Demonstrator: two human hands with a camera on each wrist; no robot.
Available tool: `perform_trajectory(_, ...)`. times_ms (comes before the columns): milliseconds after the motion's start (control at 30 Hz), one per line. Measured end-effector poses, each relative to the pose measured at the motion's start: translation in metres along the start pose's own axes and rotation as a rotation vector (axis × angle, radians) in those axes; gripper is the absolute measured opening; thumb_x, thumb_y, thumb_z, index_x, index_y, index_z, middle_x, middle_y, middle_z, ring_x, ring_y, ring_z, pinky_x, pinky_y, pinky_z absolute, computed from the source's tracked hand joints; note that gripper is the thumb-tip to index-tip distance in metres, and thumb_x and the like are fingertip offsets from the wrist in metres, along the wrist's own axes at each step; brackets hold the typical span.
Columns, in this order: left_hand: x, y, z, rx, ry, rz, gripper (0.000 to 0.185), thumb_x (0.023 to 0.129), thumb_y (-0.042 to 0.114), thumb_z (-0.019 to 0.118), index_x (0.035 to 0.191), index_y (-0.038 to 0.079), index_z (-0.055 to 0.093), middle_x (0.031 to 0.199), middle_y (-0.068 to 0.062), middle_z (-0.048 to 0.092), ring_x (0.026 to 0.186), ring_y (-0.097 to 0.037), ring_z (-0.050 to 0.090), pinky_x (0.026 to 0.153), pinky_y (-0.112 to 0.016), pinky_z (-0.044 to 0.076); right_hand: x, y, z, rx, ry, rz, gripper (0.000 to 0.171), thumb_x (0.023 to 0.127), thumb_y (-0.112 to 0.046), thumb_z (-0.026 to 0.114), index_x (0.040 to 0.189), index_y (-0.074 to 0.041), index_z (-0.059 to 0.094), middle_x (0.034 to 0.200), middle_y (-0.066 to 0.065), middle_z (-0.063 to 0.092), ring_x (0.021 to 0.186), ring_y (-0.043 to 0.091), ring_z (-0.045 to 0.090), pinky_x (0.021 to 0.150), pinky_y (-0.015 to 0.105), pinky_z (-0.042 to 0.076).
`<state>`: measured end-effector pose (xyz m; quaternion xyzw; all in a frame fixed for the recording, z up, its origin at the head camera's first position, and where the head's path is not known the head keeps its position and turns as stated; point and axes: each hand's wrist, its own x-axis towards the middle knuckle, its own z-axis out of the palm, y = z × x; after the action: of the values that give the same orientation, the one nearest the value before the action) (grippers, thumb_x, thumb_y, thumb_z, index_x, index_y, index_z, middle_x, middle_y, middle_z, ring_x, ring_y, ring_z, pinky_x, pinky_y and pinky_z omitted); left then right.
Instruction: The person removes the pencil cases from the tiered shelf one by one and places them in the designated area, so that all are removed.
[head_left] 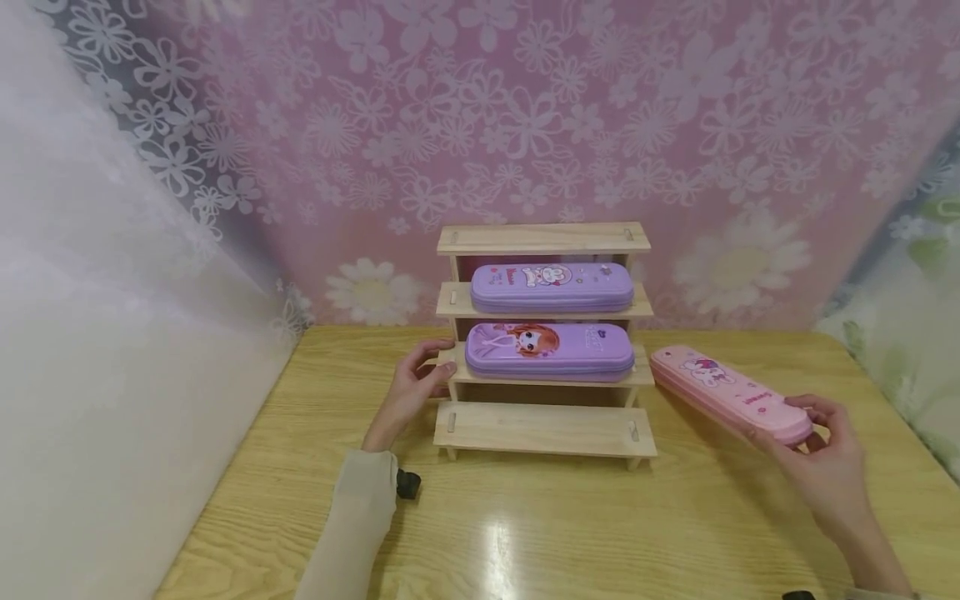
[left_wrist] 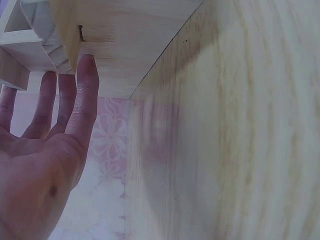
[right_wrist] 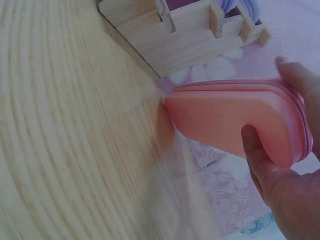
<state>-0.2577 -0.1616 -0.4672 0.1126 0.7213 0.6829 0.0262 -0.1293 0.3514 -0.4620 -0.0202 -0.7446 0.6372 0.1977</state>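
A stepped wooden rack (head_left: 543,429) stands on the table with a purple pencil case (head_left: 552,287) on an upper step and a second purple case (head_left: 549,352) one step lower. My left hand (head_left: 417,385) rests with straight fingers against the rack's left side (left_wrist: 107,35). My right hand (head_left: 813,442) grips the near end of a pink pencil case (head_left: 726,393) to the right of the rack. In the right wrist view the pink case (right_wrist: 235,120) is lifted, with my thumb (right_wrist: 257,150) under it and its far end near the table.
The wooden table (head_left: 570,533) runs up to a pink flowered curtain (head_left: 525,125) behind the rack. White fabric (head_left: 90,317) lies along the left edge. The rack's lowest step and top step are bare.
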Motion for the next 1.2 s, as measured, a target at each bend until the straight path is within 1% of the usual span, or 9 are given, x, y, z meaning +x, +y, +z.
perform_trajectory(200,0.002,-0.002,-0.001,-0.004,0.002,-0.009,0.041,0.099,0.019,0.068,0.138,0.013,0.058,0.136,-0.014,0.055,0.1,-0.02,0.065,0.085,-0.059,0.059,-0.006,0.004,0.006,0.076,-0.126,-0.105,0.05,0.093,0.017,0.058,0.135,-0.009,0.052,0.131,-0.008,0.049,0.102,-0.005,0.063,0.08,0.005,0.052)
perform_trajectory(300,0.002,-0.001,0.0,-0.01,0.002,-0.021,0.041,0.099,0.017,0.067,0.139,0.012,0.057,0.133,-0.014,0.057,0.099,-0.019,0.066,0.088,-0.067,0.055,-0.008,0.008,0.008,0.206,-0.189,-0.108,0.052,0.091,0.023,0.056,0.137,-0.002,0.051,0.135,-0.006,0.052,0.106,-0.002,0.066,0.082,0.009,0.055)
perform_trajectory(367,0.001,0.0,0.0,-0.007,0.003,-0.024,0.041,0.099,0.018,0.068,0.139,0.011,0.058,0.132,-0.014,0.057,0.099,-0.02,0.065,0.089,-0.069,0.054,-0.009,0.01,0.009,0.19,-0.203,-0.098,0.053,0.089,0.023,0.058,0.135,-0.003,0.053,0.134,-0.007,0.054,0.105,-0.003,0.066,0.081,0.01,0.055)
perform_trajectory(500,0.001,0.0,0.0,0.015,0.008,-0.016,0.04,0.099,0.02,0.068,0.137,0.013,0.059,0.131,-0.013,0.058,0.099,-0.021,0.066,0.086,-0.062,0.058,-0.009,0.013,0.012,0.111,-0.222,-0.04,0.054,0.088,0.02,0.064,0.131,-0.013,0.057,0.13,-0.01,0.053,0.101,-0.005,0.067,0.077,0.011,0.056)
perform_trajectory(700,0.001,0.0,0.0,0.007,0.01,-0.01,0.039,0.099,0.019,0.068,0.136,0.015,0.059,0.131,-0.011,0.058,0.099,-0.022,0.067,0.084,-0.059,0.06,-0.004,0.014,0.019,-0.28,-0.249,0.032,0.054,0.092,-0.005,0.075,0.138,-0.011,0.047,0.127,-0.017,0.048,0.097,-0.017,0.059,0.072,0.011,0.055)
perform_trajectory(767,0.001,0.0,0.001,0.002,0.012,-0.005,0.038,0.099,0.018,0.068,0.136,0.014,0.059,0.131,-0.011,0.058,0.099,-0.022,0.067,0.083,-0.059,0.06,-0.003,0.015,0.021,-0.401,-0.265,0.053,0.063,0.093,-0.015,0.077,0.144,-0.005,0.041,0.133,-0.007,0.049,0.095,-0.022,0.054,0.072,0.01,0.055)
perform_trajectory(933,0.002,-0.001,0.0,0.0,0.011,0.002,0.038,0.099,0.017,0.067,0.136,0.014,0.059,0.131,-0.011,0.058,0.098,-0.021,0.066,0.079,-0.049,0.062,0.001,0.017,0.023,-0.494,-0.309,0.108,0.079,0.092,-0.025,0.079,0.15,0.002,0.034,0.142,0.029,0.043,0.092,-0.026,0.045,0.069,0.01,0.053)
perform_trajectory(1067,0.002,-0.002,0.0,0.002,0.008,0.005,0.039,0.099,0.017,0.067,0.137,0.014,0.059,0.13,-0.012,0.057,0.097,-0.021,0.066,0.078,-0.046,0.063,0.003,0.017,0.023,-0.539,-0.318,0.115,0.08,0.091,-0.027,0.08,0.15,0.001,0.035,0.141,0.033,0.044,0.091,-0.026,0.042,0.068,0.013,0.053)
perform_trajectory(1200,0.002,-0.002,0.0,0.0,0.011,0.001,0.038,0.099,0.017,0.067,0.136,0.015,0.059,0.13,-0.011,0.058,0.097,-0.021,0.066,0.079,-0.048,0.063,0.004,0.018,0.024,-0.586,-0.312,0.103,0.078,0.09,-0.029,0.081,0.148,0.001,0.039,0.139,0.033,0.048,0.095,-0.008,0.054,0.066,0.016,0.053)
